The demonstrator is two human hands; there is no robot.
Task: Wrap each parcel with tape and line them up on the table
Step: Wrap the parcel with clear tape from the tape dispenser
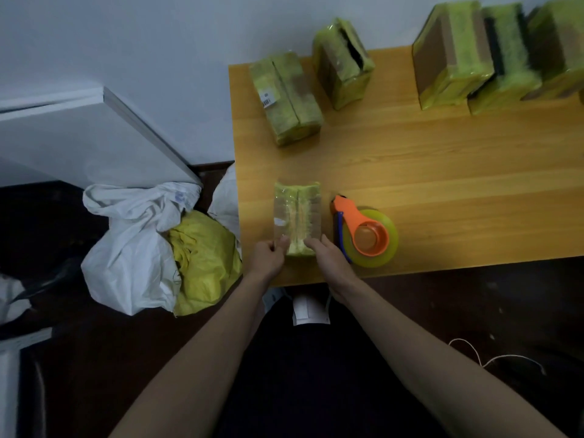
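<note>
Parcel [297, 216] sits at the counter's [442, 159] near-left corner, both hands pinching its near end: left hand [268, 256], right hand [328, 254]. Best to press the tape flat along that edge; tape dispenser [366, 233] waits just beside.

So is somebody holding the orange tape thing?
No, the tape dispenser lies alone on the table; both hands grip the parcel.
</note>
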